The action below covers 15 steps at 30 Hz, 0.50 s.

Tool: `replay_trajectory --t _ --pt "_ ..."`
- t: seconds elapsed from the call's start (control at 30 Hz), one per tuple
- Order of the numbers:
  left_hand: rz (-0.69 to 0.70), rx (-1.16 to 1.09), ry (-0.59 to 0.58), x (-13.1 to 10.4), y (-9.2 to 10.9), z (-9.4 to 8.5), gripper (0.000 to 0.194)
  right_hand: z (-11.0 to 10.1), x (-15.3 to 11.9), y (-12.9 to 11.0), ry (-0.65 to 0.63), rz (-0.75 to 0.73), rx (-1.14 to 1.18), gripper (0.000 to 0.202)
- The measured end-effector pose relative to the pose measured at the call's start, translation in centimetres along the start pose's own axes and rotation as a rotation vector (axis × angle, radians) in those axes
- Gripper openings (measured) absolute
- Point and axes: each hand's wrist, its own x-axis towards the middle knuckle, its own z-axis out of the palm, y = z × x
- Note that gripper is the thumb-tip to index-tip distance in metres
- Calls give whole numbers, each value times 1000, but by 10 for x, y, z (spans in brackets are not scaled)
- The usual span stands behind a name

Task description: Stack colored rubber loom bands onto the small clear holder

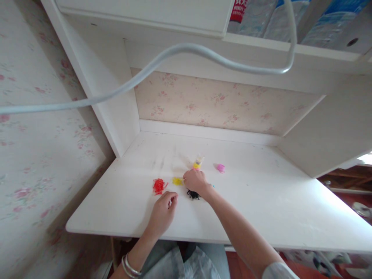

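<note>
Small red pieces lie in a pile (159,186) at the left, with a smaller yellow pile (177,181) beside them. My left hand (165,207) rests just below these piles, its fingers curled together; what they hold, if anything, is too small to name. Over a pile of black pieces (193,195) reaches my right hand (195,180), fingers bent toward the yellow pile; its fingertips are too small to read. Right behind it is a small clear container with yellow on it (198,162). A pink item (221,168) lies farther right. A bit of blue shows beside my right wrist.
The white desk (261,201) has a side panel at each end and a low back ledge. A thick pale cable (186,48) crosses the upper view. Bottles (258,17) stand on the shelf above.
</note>
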Motion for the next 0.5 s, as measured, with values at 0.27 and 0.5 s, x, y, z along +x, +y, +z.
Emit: replay_trajectory --t 0.27,0.5 --pt "3 -6 -7 -1 1 -2 30 -8 -10 1 62 55 53 33" --pt "6 -13 -8 -1 1 -3 29 -36 -28 32 460 70 558 30"
